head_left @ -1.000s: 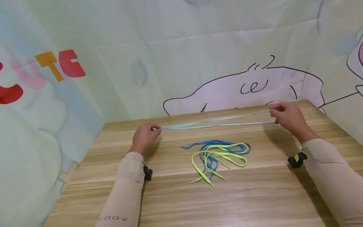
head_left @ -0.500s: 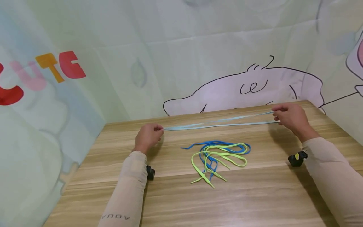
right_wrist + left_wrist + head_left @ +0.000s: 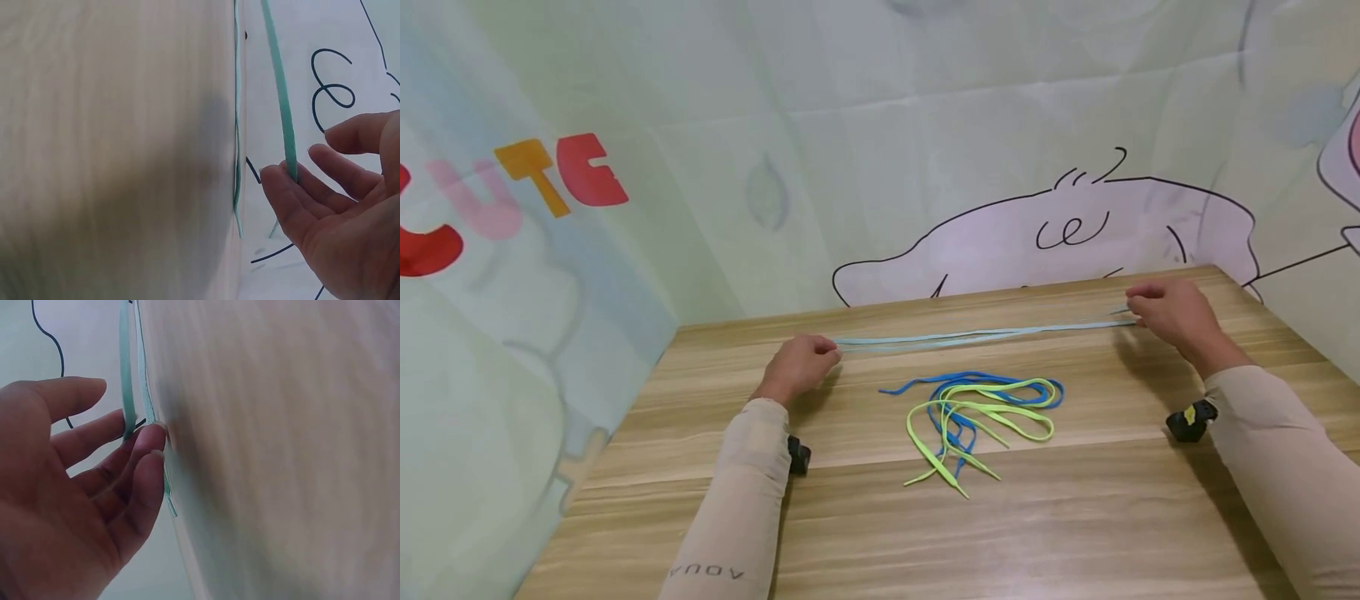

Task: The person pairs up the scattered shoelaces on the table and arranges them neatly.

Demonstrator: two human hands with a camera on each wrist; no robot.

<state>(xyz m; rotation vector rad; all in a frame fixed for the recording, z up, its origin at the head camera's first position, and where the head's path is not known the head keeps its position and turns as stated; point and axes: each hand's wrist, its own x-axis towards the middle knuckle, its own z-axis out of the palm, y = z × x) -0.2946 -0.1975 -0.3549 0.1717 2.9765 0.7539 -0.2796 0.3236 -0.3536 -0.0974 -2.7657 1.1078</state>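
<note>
A pale blue flat shoelace (image 3: 925, 339) stretches in two strands between the hands near the table's far edge. At its left end the left hand (image 3: 797, 367) holds it; in the left wrist view one strand (image 3: 127, 369) runs in between the fingers, and the other passes under the fingertips to a tip on the table. Opposite, the right hand (image 3: 1176, 317) pinches the lace between thumb and finger, a short tip poking out. In the right wrist view the held strand (image 3: 284, 112) rises above a second strand (image 3: 237, 144) on the wood.
A bright blue shoelace (image 3: 917, 382) and a yellow-green shoelace (image 3: 925, 446) lie loosely tangled on the wooden table (image 3: 1037, 533), nearer than the hands. A printed cloth backdrop (image 3: 925, 167) stands behind the table's far edge and along the left.
The left hand has shifted slightly right and nearer; the right hand has shifted slightly right. The pale blue strands, spread apart at the right before, now lie closer together and cross.
</note>
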